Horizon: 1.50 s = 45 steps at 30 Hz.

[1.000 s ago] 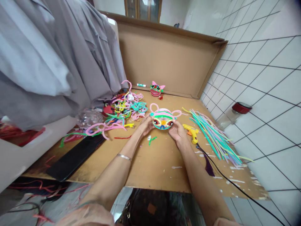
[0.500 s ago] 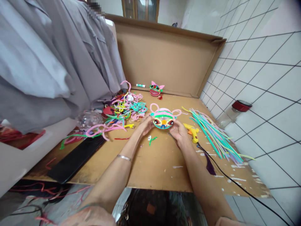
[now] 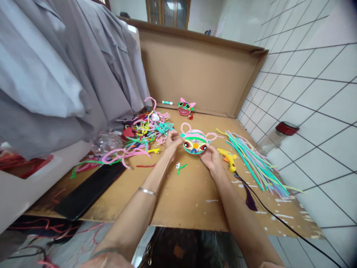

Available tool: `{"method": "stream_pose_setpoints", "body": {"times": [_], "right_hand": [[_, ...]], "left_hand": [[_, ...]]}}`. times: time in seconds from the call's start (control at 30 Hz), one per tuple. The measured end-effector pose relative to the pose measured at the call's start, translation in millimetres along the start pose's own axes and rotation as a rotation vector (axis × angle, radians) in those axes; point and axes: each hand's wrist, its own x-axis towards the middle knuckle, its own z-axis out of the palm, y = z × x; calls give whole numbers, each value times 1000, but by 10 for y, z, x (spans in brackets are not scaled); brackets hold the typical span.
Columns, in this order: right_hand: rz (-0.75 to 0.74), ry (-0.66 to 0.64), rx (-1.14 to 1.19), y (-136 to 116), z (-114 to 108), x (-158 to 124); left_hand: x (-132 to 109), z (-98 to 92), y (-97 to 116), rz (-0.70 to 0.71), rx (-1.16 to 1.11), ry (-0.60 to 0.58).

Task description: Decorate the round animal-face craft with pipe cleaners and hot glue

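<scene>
A small handmade animal head (image 3: pixel 195 143) is held up over the table. It has a clear bowl-like body, pink and green pipe-cleaner bands, looped pink ears, big red-rimmed eyes and an orange nose. My right hand (image 3: pixel 211 157) grips its lower right edge between thumb and fingers. At its left side, beside the teal bit below the ear, the thumb and fingertips of my left hand (image 3: pixel 172 143) pinch its edge. Below the head, green pipe-cleaner scraps (image 3: pixel 182 168) and a small white tag (image 3: pixel 177 165) lie on the table (image 3: pixel 189 204).
A yellow glue gun (image 3: pixel 230 160) with a black cord lies right of my hands, by a pipe-cleaner bundle (image 3: pixel 251 160) and a purple tassel (image 3: pixel 250 201). Tangled pipe cleaners (image 3: pixel 150 126), a black case (image 3: pixel 90 191), a finished animal head (image 3: pixel 185 108) and a red-lidded jar (image 3: pixel 279 136) stand around.
The fingers of my left hand have lifted and shifted slightly at the head's left edge. The head has tilted a little, and my right hand keeps its hold.
</scene>
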Motion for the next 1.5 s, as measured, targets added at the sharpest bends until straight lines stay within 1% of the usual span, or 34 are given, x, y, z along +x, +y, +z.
{"method": "stream_pose_setpoints", "body": {"times": [0.1,0.2,0.5,0.7,0.87,1.1,1.3,1.4,1.5], "right_hand": [[14,13,11,-12,7,0],[22,33,12,-22,9,3],[61,59,27,-29,2,11],[35,66,4,-12,5,16],[51,78,13,-12,2,15],[20,119,-28,25,-24,25],[-41,114,-133,78,-53,47],[-87,185,-203,107,-53,54],[-96,249,-256,143,-33,46]], "left_hand": [[-25,15,41,127,35,13],[-43,23,56,177,66,-4],[-72,48,56,236,103,-7],[-94,75,77,265,137,8],[-87,67,46,300,166,7],[-100,84,56,254,203,80],[-94,44,30,295,270,109],[-117,28,25,255,351,95],[-158,30,39,199,471,77]]}}
